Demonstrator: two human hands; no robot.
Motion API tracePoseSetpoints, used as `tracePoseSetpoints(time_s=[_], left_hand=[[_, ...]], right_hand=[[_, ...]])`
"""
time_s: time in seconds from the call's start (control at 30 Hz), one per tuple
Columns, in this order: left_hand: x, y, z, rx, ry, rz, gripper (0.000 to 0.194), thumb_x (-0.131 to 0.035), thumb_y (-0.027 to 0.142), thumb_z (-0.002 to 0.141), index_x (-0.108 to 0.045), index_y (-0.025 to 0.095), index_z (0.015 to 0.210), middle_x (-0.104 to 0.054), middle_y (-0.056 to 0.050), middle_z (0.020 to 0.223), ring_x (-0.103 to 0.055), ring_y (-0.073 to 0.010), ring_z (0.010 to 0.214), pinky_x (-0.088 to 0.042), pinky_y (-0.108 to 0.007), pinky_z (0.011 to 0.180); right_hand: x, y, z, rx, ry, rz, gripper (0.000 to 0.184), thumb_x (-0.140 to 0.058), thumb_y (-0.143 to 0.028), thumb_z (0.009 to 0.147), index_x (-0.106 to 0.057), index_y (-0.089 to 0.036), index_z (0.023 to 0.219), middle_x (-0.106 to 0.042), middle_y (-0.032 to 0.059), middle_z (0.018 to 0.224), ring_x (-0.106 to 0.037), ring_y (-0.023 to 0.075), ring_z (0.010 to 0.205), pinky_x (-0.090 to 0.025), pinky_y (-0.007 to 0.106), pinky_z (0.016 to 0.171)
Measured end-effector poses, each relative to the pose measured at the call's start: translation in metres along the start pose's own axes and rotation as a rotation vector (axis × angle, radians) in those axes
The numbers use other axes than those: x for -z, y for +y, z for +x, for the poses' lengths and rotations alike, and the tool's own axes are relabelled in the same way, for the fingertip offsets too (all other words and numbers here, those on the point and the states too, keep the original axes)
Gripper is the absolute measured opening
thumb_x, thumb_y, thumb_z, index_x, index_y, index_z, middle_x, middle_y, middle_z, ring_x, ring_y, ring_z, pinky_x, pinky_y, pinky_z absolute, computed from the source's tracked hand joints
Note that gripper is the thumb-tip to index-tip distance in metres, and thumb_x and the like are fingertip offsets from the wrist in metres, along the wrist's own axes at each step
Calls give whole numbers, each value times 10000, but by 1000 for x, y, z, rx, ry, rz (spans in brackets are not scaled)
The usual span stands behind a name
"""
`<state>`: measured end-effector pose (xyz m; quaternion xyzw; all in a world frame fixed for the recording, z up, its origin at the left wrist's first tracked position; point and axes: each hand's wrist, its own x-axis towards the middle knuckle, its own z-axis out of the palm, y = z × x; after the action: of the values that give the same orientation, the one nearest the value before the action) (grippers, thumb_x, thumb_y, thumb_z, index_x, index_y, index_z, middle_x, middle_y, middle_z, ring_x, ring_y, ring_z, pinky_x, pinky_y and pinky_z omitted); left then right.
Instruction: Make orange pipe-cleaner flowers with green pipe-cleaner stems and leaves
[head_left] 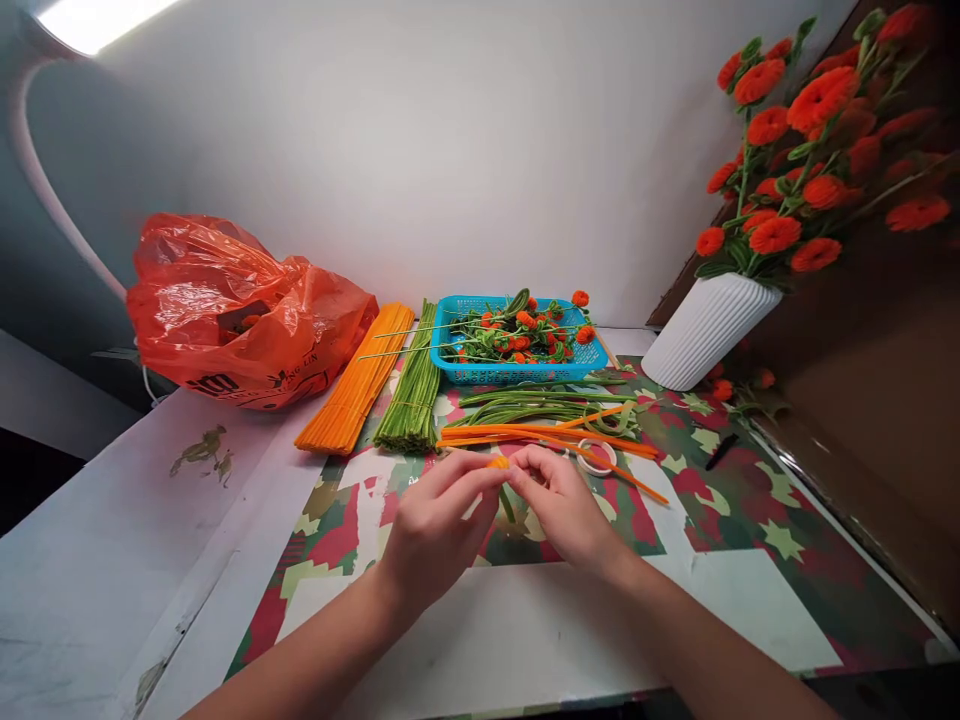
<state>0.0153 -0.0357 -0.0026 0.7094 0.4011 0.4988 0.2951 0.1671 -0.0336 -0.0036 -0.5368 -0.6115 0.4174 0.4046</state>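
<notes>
Between my fingertips is a small orange pipe-cleaner flower (497,462) with a green stem (508,505) hanging below it. My left hand (442,520) pinches the flower from the left. From the right, my right hand (562,500) closes thumb and fingers at the flower's edge; its fingertips partly hide what they grip. Just beyond my hands lie loose orange pipe cleaners (540,433) and loose green pipe cleaners (525,405). A white tape roll (597,458) rests beside my right hand.
Behind stands a blue basket (517,374) of orange flowers. Bundles of orange (360,385) and green pipe cleaners (412,395) lie left of it, near a red plastic bag (240,315). A white vase (709,330) with flowers stands right. A lamp (34,160) rises at far left.
</notes>
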Motion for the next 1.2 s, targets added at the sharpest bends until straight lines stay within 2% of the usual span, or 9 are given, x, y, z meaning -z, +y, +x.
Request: tracePoseSetpoints(time_s=[0.07,0.17,0.3,0.43,0.57,0.73,0.87,1.03,1.2], left_hand=[[0,-1,5,249,10,-165,75,-670,212,768,-712,214,830,-708,-42,843,-657,-168,757,-551,-265,687],[1,-6,13,639,34,-497,176,-749,289,708,-681,190,836,-695,-21,819,-652,-147,722,-563,-242,635],[2,-11,18,866,28,-744,213,-761,295,706,-690,173,865,-692,-22,811,-659,-126,712,-572,-233,661],[4,-11,15,869,-38,-771,228,-748,277,723,-704,176,924,-713,-45,883,-672,-126,717,-570,-227,666],[5,-9,13,810,-121,-678,261,-782,289,683,-711,189,913,-719,-45,922,-671,-154,812,-559,-225,668],[3,-5,10,730,-175,-555,283,-793,316,652,-713,166,879,-717,-49,848,-652,-156,751,-538,-230,629],[0,-2,9,684,-159,-507,257,-798,309,633,-701,156,815,-678,-17,715,-611,-126,625,-523,-229,595],[2,-4,11,743,-105,-581,280,-799,313,625,-692,171,841,-670,-16,781,-625,-153,723,-543,-252,627],[4,-7,12,820,-122,-685,240,-807,271,619,-694,176,808,-639,-7,793,-592,-140,742,-530,-220,577]], right_hand=[[4,-2,-1,32,70,18,193,-550,-328,854,-589,-187,728,-587,31,796,-537,182,808,-425,298,701],[13,-6,-2,193,228,-25,132,-545,-298,871,-639,-205,869,-602,41,893,-545,181,849,-434,308,737],[20,-5,-3,481,300,-236,167,-636,-225,807,-653,-225,974,-593,45,910,-540,199,869,-438,342,755],[19,-1,-1,666,161,-406,200,-637,-178,814,-682,-233,1001,-638,50,911,-540,208,874,-425,368,764],[22,2,3,697,118,-417,160,-565,-168,867,-704,-241,896,-681,43,872,-555,196,845,-418,368,755],[19,0,4,649,114,-387,104,-614,-214,845,-694,-223,779,-686,31,744,-579,179,733,-414,358,708],[12,-4,1,494,177,-302,91,-668,-201,789,-688,-219,702,-671,18,653,-579,177,664,-435,355,692],[19,-7,-1,316,95,-114,57,-656,-243,807,-711,-232,817,-715,34,815,-625,195,801,-488,344,726],[24,-4,2,427,43,-187,67,-636,-193,818,-679,-220,774,-690,20,768,-597,180,776,-464,335,731]])
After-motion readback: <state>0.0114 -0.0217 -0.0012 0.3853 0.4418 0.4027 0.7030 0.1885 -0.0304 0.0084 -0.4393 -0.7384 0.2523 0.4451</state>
